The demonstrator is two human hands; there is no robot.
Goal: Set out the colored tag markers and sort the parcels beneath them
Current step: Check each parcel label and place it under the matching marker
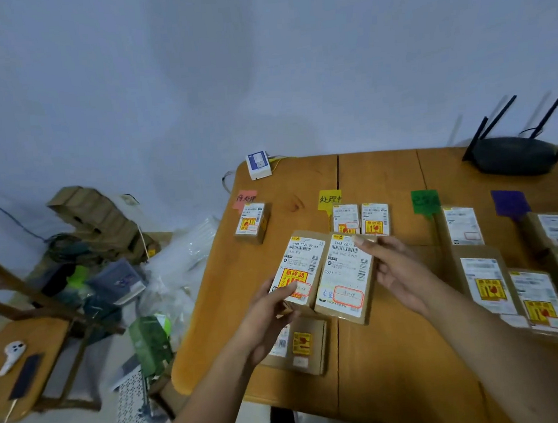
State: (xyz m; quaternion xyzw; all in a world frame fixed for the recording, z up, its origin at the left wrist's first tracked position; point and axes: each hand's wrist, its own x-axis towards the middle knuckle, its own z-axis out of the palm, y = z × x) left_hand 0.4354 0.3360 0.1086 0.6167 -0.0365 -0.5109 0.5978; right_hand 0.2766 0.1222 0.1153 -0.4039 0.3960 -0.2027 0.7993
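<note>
Four tag markers lie along the table's far side: pink [245,199], yellow [329,199], green [425,201] and purple [510,203]. One parcel [251,224] sits under the pink tag, two [361,220] under the yellow, several [483,278] under the green and purple. My left hand [268,312] grips a cardboard parcel with a yellow fragile sticker [304,269], held above the table. My right hand [396,269] holds a second parcel with a red-outlined stamp [344,278] right beside it. Another parcel [301,348] lies on the table beneath them.
A black router [517,156] with antennas stands at the table's far right, a small white box [258,164] at the far left corner. Left of the wooden table [399,352] are a wooden chair [21,348], plastic bags and cardboard clutter [107,258] on the floor.
</note>
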